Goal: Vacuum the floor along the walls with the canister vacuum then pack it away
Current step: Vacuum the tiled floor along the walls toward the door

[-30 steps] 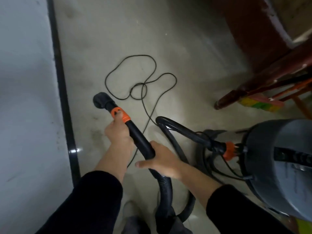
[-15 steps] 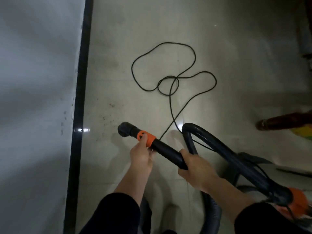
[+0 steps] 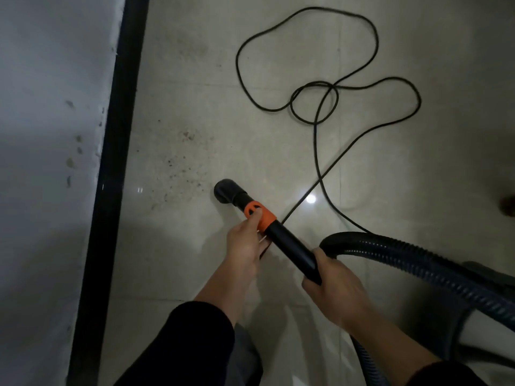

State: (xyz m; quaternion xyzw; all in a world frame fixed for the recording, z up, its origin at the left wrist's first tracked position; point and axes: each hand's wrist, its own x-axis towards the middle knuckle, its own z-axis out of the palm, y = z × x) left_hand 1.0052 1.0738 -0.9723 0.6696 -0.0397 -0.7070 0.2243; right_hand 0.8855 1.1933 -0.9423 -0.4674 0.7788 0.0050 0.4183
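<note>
Centrally, smooth rigid wand (image 3: 289,246), ribbed hose (image 3: 418,263)

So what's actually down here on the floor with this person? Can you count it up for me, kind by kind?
Vacuum wand, black with an orange collar: 1
Ribbed hose: 1
Power cord, looped loose: 1
Hands gripping the wand, left hand and right hand: 2
Total: 5

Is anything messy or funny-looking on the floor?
Yes. Reddish-brown specks lie scattered on the tile between the black skirting strip and the tip of the vacuum wand. The black cord sprawls in crossing loops beyond.
</note>
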